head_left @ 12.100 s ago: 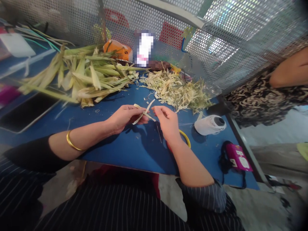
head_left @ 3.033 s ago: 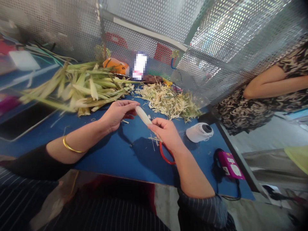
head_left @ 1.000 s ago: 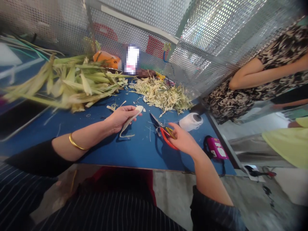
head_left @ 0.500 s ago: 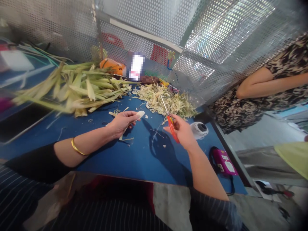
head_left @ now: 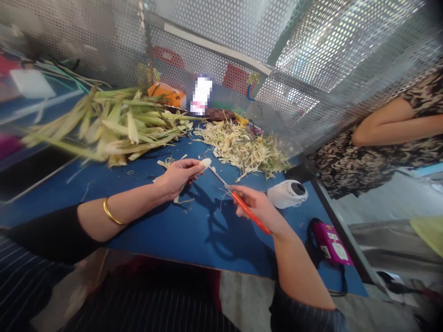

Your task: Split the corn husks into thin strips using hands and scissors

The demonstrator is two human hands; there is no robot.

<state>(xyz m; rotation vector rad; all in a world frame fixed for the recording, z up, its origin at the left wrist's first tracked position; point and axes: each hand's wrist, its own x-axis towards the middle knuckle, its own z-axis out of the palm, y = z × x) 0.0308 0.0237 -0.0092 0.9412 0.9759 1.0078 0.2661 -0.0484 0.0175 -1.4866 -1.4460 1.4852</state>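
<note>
Between the thumb and fingers of my left hand [head_left: 182,175] is a pale piece of corn husk [head_left: 205,163], its rounded end sticking out to the right. My right hand [head_left: 255,205] is wrapped round the red handles of a pair of scissors [head_left: 246,208]. The scissor blades point up and left, their tips close to the husk's end; whether they touch it I cannot tell. Beyond my hands lies a heap of cut husk strips [head_left: 242,147]. Farther left is a pile of long, greenish husks [head_left: 121,122].
A white cone of thread [head_left: 282,194] lies right of my right hand. Near the blue table's [head_left: 148,237] right edge is a magenta power box [head_left: 332,243] with a black cord. An orange object [head_left: 168,94] and a lit, blurred screen [head_left: 201,94] stand by the perforated metal panel. Another person's arm [head_left: 387,122] is at right.
My right hand has brought the scissors down and left, swinging the blades from the strip heap toward the husk. My left hand keeps its grip. The view has shifted slightly.
</note>
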